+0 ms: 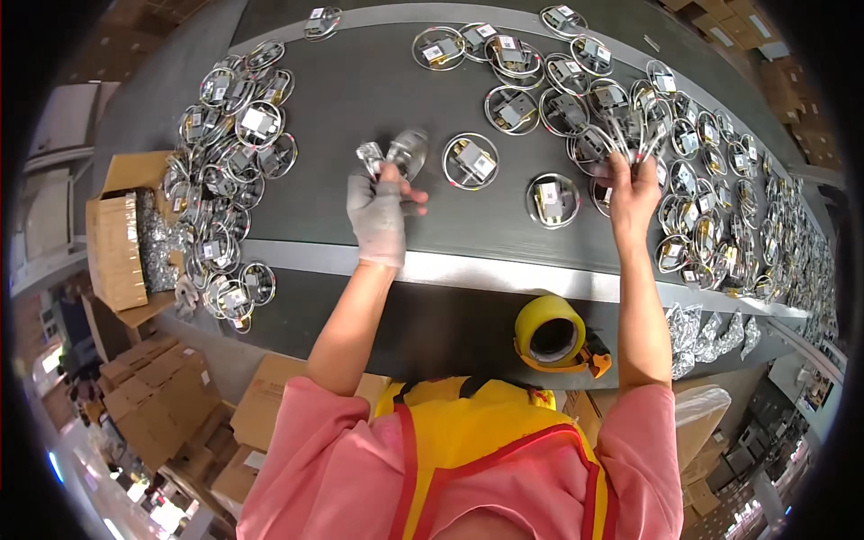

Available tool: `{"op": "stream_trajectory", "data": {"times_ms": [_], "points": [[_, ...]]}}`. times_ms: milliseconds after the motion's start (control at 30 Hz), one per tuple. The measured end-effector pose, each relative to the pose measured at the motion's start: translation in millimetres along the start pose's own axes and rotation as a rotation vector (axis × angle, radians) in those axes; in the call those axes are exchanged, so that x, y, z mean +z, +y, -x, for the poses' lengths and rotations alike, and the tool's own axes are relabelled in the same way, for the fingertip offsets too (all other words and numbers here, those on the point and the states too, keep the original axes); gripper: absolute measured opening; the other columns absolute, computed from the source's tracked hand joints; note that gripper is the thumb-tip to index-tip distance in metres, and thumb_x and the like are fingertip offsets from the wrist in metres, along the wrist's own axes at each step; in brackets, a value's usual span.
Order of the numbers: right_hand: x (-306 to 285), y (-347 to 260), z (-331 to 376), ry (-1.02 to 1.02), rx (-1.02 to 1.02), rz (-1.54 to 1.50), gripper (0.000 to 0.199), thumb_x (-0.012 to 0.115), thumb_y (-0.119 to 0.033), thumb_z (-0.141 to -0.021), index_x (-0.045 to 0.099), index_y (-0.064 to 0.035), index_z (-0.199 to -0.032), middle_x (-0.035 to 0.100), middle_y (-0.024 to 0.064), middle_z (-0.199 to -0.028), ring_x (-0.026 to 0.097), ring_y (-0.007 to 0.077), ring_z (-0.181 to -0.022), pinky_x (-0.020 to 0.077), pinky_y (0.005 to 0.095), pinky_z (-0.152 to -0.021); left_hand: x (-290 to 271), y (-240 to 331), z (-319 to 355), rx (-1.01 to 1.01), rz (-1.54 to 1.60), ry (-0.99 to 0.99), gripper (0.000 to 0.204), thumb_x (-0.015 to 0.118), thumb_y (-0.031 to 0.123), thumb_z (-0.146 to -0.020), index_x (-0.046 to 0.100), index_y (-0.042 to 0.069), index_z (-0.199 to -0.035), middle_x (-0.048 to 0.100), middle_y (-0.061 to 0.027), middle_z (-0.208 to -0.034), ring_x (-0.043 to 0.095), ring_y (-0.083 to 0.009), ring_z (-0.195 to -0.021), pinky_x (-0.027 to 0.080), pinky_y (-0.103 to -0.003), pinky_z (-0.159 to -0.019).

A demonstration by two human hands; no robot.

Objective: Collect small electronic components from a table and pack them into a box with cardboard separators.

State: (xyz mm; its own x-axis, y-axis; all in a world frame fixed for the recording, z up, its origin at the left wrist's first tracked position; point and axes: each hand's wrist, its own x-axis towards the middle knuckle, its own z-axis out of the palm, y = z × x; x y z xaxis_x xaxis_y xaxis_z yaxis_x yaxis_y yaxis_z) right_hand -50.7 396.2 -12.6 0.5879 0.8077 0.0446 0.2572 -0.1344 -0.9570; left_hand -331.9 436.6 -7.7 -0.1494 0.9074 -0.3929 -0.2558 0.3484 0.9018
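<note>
My left hand (pixel 376 216), in a pale fingertip-exposing glove, is closed on a grey metal thermostat with a coiled tube (pixel 409 153), smeared by motion. A silvery, shiny piece (pixel 370 157) shows beside its thumb; I cannot make out what it is. My bare right hand (pixel 634 200) pinches the wire-like loops of several thermostats (pixel 637 130), their bodies hanging together past the fingertips. Between the hands, one coiled thermostat (pixel 472 161) lies flat on the dark belt (pixel 351 81), and another (pixel 552 200) rests closer to my right hand.
Heaps of similar thermostats lie at left (pixel 216 166) and right (pixel 706 202). An open carton (pixel 115 256) with bubble wrap stands at the left. A yellow tape roll in a dispenser (pixel 551 331) sits before me, below the metal rail (pixel 504 273). Clear plastic bags (pixel 688 340) lie nearby.
</note>
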Motion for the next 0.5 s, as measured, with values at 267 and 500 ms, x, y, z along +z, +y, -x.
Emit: {"op": "stream_trajectory", "data": {"times_ms": [267, 500], "points": [[-35, 18, 13, 0.006, -0.008, -0.112, 0.013, 0.057, -0.010, -0.085, 0.049, -0.0017, -0.090, 0.060, 0.0053, -0.075, 0.062, 0.0154, -0.062, 0.0521, 0.0248, -0.055, 0, -40, -31, 1.085, -0.892, -0.386, 0.013, 0.065, 0.012, -0.071, 0.057, 0.011, -0.082, 0.056, -0.0060, -0.074, 0.057, -0.0215, -0.065, 0.048, -0.033, -0.054], [-30, 38, 55, -0.340, -0.557, 0.741, 0.016, 0.067, -0.013, -0.072, 0.056, -0.0059, -0.081, 0.059, 0.0112, -0.071, 0.058, 0.0243, -0.059, 0.0469, 0.0324, -0.055, 5, -43, -30, 1.269, -1.409, -0.433, 0.022, 0.067, 0.018, -0.063, 0.059, 0.012, -0.082, 0.053, -0.0054, -0.085, 0.054, -0.0228, -0.084, 0.049, -0.036, -0.061]]}}
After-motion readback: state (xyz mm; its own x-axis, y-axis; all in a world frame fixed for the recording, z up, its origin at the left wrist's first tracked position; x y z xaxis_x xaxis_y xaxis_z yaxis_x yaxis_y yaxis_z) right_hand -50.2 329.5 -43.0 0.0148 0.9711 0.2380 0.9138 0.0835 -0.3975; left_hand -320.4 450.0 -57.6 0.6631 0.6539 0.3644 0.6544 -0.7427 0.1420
